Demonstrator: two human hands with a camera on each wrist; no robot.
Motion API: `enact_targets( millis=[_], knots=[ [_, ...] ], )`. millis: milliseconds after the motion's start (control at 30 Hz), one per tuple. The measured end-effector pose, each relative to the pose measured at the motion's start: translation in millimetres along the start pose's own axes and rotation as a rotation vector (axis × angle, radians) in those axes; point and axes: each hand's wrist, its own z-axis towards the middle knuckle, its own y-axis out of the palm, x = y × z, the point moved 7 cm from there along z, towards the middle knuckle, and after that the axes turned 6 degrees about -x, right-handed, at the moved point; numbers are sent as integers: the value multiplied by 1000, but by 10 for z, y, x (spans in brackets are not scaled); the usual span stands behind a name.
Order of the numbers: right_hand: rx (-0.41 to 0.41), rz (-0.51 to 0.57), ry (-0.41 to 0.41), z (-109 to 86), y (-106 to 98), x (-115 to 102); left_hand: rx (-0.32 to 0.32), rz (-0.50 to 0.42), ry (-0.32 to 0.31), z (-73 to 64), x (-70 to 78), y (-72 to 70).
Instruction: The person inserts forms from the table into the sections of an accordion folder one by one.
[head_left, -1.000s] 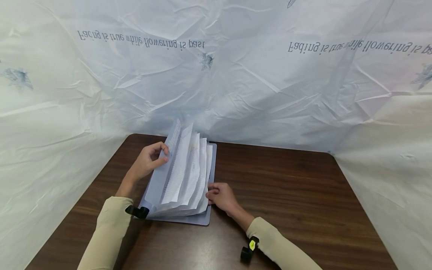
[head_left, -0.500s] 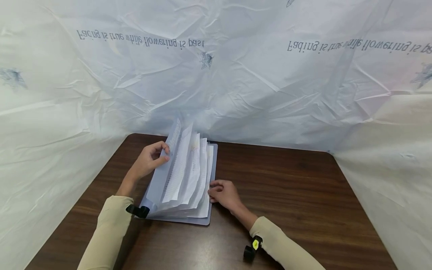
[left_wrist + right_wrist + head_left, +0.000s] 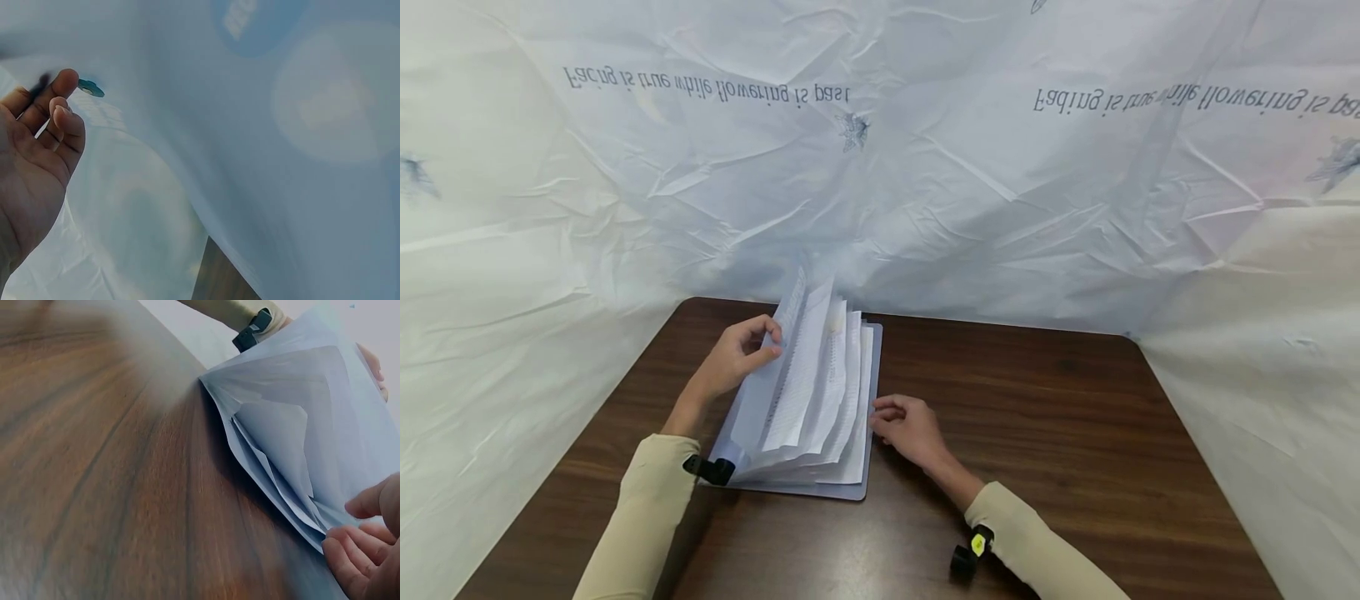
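Note:
A translucent pale-blue plastic document folder (image 3: 874, 367) lies on the left part of the table with its cover (image 3: 752, 400) raised at a slant. Inside stand several fanned sheets of printed paper (image 3: 808, 375), their lower corners curling. My left hand (image 3: 741, 354) holds the raised cover near its edge, with fingers bent; in the left wrist view a small teal button (image 3: 91, 88) shows by a fingertip. At the folder's right edge is my right hand (image 3: 910, 429), its fingers loosely bent. In the right wrist view its thumb and fingers (image 3: 350, 556) stand apart beside the folder's edge.
The dark brown wooden table (image 3: 1037, 417) extends to the right. White sheeting (image 3: 940, 183) with printed lettering hangs behind and along both sides, close to the table's back edge. Black wrist cameras sit on both sleeves.
My right hand has drawn slightly right, off the papers to the folder's edge. The lowest sheet's corner has dropped flat. My left hand and the raised cover have barely moved.

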Motion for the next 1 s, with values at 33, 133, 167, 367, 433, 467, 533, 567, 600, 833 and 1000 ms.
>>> enact_targets(
  millis=[33,133,167,367,433,467,533,567,600,833,1000],
  knots=[
    [-3,-36,-17,-3,-8,-8,-1,2,2,0,1,5],
    [-15,-149,-80,-11,-22,-46,-5,4,4,3,-1,17],
    [-17,-196,-101,-12,-23,-52,-7,5,4,3,-2,19],
    [-63,-470,-180,-32,30,-58,-14,20,3,19,9,45],
    [-88,-539,-212,-35,61,-69,-17,25,1,30,5,57],
    [-101,-564,-223,-38,76,-75,-20,26,0,35,3,62],
    [-128,-607,-248,-39,106,-82,-24,23,-3,41,-3,71],
    [-145,-630,-256,-38,123,-81,-25,23,-5,44,-7,72],
    [-160,-646,-262,-40,138,-84,-24,23,-6,44,-15,72],
    [-247,-747,-204,-57,220,-33,-26,28,11,35,-6,82],
    [-250,-786,-194,-56,232,-24,-64,58,11,65,13,137]
  ],
)
